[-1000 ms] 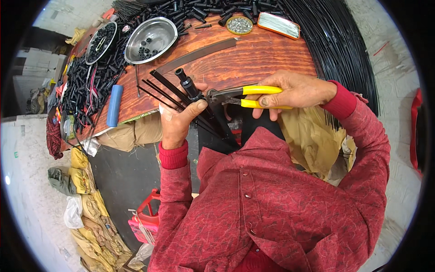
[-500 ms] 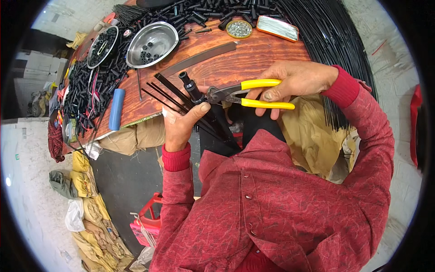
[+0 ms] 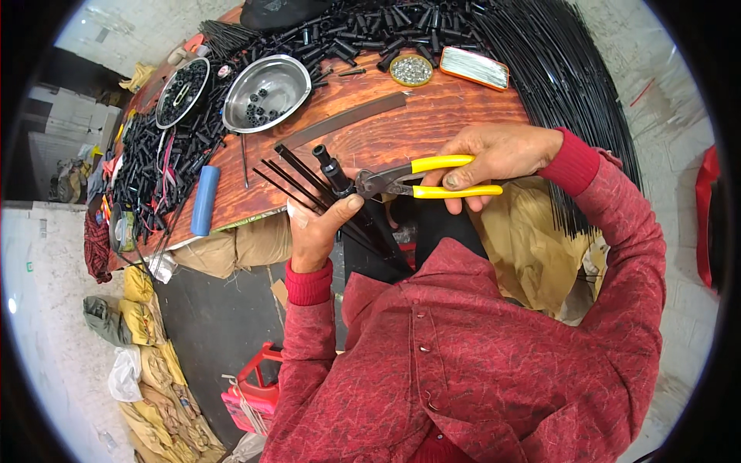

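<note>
My left hand (image 3: 319, 230) is closed round a black assembly of thin rods with a stepped black tube fitting (image 3: 332, 169) among them. The rods fan out up and to the left, and their lower ends run down past my hand toward my lap. In my right hand (image 3: 492, 158) is a pair of pliers with yellow handles (image 3: 457, 191), gripped with the handles spread somewhat apart. Its dark metal jaws (image 3: 374, 183) meet the side of the tube fitting near my left thumb. What exactly sits between the jaws is too small to make out.
A reddish wooden table (image 3: 347, 143) lies ahead, with a brown bar (image 3: 340, 121) on it. On it are a metal bowl (image 3: 289, 73), a round tin of small silver pieces (image 3: 411, 70), a rectangular tin (image 3: 475, 68), a blue cylinder (image 3: 204, 201) and heaped black tubes (image 3: 154, 150). Long black rods (image 3: 567, 85) hang over its right edge.
The table appears slightly lower in the picture. Both hands, the pliers and the black assembly keep nearly the same pose, with the pliers' handles a little closer together.
</note>
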`<action>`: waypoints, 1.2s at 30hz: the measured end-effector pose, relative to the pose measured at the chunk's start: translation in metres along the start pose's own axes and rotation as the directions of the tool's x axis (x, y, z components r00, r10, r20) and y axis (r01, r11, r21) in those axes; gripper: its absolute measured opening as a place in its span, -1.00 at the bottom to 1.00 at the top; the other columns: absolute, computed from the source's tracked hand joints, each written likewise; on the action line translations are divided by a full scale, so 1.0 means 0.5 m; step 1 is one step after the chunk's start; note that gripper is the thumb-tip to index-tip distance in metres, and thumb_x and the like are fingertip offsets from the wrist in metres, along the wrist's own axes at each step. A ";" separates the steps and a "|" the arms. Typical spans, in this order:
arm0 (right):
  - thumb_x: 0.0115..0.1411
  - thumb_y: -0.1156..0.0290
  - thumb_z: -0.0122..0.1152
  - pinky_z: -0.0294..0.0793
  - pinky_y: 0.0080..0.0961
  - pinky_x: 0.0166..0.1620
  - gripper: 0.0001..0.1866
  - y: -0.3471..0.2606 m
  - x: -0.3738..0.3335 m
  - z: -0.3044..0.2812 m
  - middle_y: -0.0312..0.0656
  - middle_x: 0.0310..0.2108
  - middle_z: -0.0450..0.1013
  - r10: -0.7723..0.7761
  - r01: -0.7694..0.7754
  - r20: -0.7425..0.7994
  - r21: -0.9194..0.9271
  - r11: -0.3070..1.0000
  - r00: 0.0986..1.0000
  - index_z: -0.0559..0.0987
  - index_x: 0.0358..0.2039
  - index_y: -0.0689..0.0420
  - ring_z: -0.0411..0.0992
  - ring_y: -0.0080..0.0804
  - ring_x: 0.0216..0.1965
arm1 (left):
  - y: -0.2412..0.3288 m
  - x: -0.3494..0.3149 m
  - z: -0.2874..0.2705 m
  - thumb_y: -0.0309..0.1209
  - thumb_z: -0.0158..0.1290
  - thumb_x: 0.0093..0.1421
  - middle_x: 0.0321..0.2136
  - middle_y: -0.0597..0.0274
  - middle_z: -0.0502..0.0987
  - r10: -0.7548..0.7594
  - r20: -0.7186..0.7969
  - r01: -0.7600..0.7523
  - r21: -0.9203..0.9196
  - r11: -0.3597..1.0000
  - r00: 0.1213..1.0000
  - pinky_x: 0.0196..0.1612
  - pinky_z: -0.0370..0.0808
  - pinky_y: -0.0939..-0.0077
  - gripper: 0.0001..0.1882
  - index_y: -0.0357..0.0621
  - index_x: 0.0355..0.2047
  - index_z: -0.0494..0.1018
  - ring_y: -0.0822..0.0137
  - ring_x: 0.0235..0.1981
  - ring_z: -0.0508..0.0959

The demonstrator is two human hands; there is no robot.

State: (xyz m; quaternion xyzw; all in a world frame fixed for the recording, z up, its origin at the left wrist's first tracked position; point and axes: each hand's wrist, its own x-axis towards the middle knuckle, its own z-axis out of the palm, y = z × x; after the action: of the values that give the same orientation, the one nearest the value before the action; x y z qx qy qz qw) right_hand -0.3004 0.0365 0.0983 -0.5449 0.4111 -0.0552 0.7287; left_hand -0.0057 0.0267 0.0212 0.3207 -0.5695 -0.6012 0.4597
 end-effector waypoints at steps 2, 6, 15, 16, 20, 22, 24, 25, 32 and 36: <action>0.35 0.28 0.09 0.52 -0.68 -0.37 -0.59 0.007 0.008 0.000 -0.18 -0.29 0.56 -0.020 0.020 -0.005 -0.014 1.000 1.000 0.42 0.10 0.28 0.49 -0.61 -0.45 | -0.003 -0.001 0.001 -0.55 0.31 0.00 -0.28 0.20 0.61 0.009 -0.009 -0.009 -0.006 1.000 1.000 -0.06 0.49 0.48 -0.63 -0.34 -0.14 0.55 0.37 -0.25 0.57; 0.35 0.21 0.10 0.51 -0.70 -0.37 -0.56 0.043 0.033 0.000 -0.20 -0.30 0.55 -0.100 0.099 0.022 0.062 0.993 0.995 0.43 0.10 0.26 0.46 -0.64 -0.47 | -0.011 0.004 -0.002 -0.41 0.33 -0.06 -0.33 0.19 0.60 -0.006 -0.053 0.007 0.019 1.000 0.999 -0.16 0.50 0.51 -0.56 -0.36 -0.18 0.52 0.37 -0.32 0.58; 0.36 0.21 0.10 0.42 -0.71 -0.47 -0.58 0.113 0.090 0.012 -0.24 -0.42 0.51 -0.247 0.247 -0.012 0.125 0.961 0.969 0.47 0.06 0.27 0.41 -0.67 -0.53 | -0.014 0.006 -0.009 -0.43 0.34 -0.07 -0.37 0.23 0.60 -0.025 -0.067 0.023 -0.022 0.999 0.997 -0.18 0.49 0.55 -0.60 -0.34 -0.22 0.53 0.40 -0.35 0.57; 0.36 0.21 0.10 0.42 -0.71 -0.47 -0.58 0.116 0.094 0.015 -0.24 -0.42 0.51 -0.244 0.243 -0.008 0.129 0.961 0.970 0.47 0.06 0.27 0.41 -0.67 -0.53 | -0.015 0.005 -0.008 -0.44 0.34 -0.06 -0.39 0.25 0.59 -0.025 -0.086 0.024 -0.019 1.000 0.996 -0.20 0.48 0.56 -0.62 -0.33 -0.23 0.53 0.42 -0.37 0.56; 0.38 0.15 0.04 0.29 -0.71 -0.55 -0.59 0.114 0.101 0.024 -0.29 -0.55 0.44 -0.260 0.260 -0.017 0.118 0.958 0.965 0.52 -0.03 0.28 0.30 -0.69 -0.64 | -0.028 0.004 -0.025 -0.54 0.31 -0.01 -0.29 0.19 0.61 -0.009 -0.072 0.007 -0.041 0.999 0.997 -0.12 0.52 0.49 -0.59 -0.37 -0.12 0.53 0.38 -0.28 0.58; 0.40 0.06 -0.01 0.14 -0.73 -0.60 -0.54 0.110 0.096 0.033 -0.40 -0.67 0.29 -0.277 0.278 -0.022 0.072 0.958 0.961 0.56 -0.13 0.26 0.18 -0.72 -0.69 | -0.032 0.001 -0.027 -0.53 0.32 0.00 -0.29 0.19 0.61 -0.012 -0.070 0.009 -0.042 0.999 0.998 -0.12 0.52 0.49 -0.60 -0.37 -0.12 0.53 0.38 -0.28 0.58; 0.39 0.04 -0.01 0.10 -0.73 -0.61 -0.54 0.103 0.090 0.044 -0.42 -0.68 0.25 -0.233 0.237 -0.057 0.092 0.967 0.971 0.56 -0.16 0.25 0.14 -0.73 -0.70 | -0.026 0.002 -0.029 -0.50 0.33 0.01 -0.29 0.19 0.61 -0.018 -0.029 0.018 -0.009 1.000 0.999 -0.12 0.52 0.49 -0.61 -0.35 -0.14 0.54 0.38 -0.29 0.58; 0.39 0.02 0.00 0.05 -0.74 -0.62 -0.53 0.101 0.088 0.047 -0.44 -0.68 0.20 -0.194 0.204 -0.094 0.107 0.973 0.977 0.56 -0.19 0.23 0.10 -0.74 -0.70 | -0.028 0.002 -0.033 -0.50 0.33 0.01 -0.29 0.19 0.61 -0.022 -0.028 0.021 -0.012 1.000 0.999 -0.12 0.52 0.49 -0.61 -0.35 -0.14 0.54 0.38 -0.29 0.58; 0.39 -0.02 -0.01 0.08 -0.72 -0.66 -0.52 0.111 0.077 0.040 -0.44 -0.73 0.22 -0.079 0.089 -0.073 0.153 0.984 0.994 0.57 -0.33 0.19 0.12 -0.76 -0.73 | -0.029 0.012 -0.027 -0.53 0.31 0.03 -0.21 0.17 0.62 -0.029 0.003 0.029 0.003 1.000 1.000 -0.07 0.50 0.47 -0.58 -0.34 -0.07 0.53 0.38 -0.23 0.56; 0.39 -0.01 -0.01 0.17 -0.72 -0.66 -0.51 0.094 0.074 0.062 -0.42 -0.74 0.27 -0.143 0.150 -0.177 0.025 0.988 0.974 0.58 -0.33 0.21 0.19 -0.76 -0.74 | -0.022 0.016 -0.021 -0.57 0.29 0.03 -0.21 0.16 0.61 0.013 -0.014 -0.013 -0.014 1.000 1.000 -0.06 0.51 0.47 -0.53 -0.34 0.00 0.50 0.36 -0.21 0.58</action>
State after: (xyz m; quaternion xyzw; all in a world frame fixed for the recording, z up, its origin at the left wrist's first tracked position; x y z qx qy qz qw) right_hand -0.2727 0.0587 0.0411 -0.5528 0.4310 -0.1645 0.6940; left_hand -0.0011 0.0146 0.0099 0.3181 -0.5642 -0.5997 0.4699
